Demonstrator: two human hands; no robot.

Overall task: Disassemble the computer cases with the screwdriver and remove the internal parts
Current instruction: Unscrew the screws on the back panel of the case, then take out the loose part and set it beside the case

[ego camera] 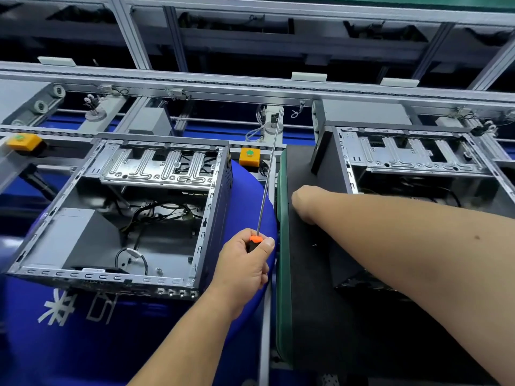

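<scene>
Two open computer cases lie on their sides. The left case (119, 218) sits on a blue cloth and still holds a grey power supply (69, 235) and black cables (156, 213). The right case (404, 168) stands on a dark mat (309, 288) with a green rim. My left hand (245, 268) grips the orange and black handle of a long screwdriver (267, 176), whose shaft points up and away between the cases. My right hand (305, 203) reaches across to the mat's left part, fingers bent down and hidden.
Two yellow boxes with green buttons (249, 156) (23, 142) sit on the conveyor frame (250, 84) behind the cases. Metal rails and rollers run across the back. A small screw (314, 245) lies on the mat.
</scene>
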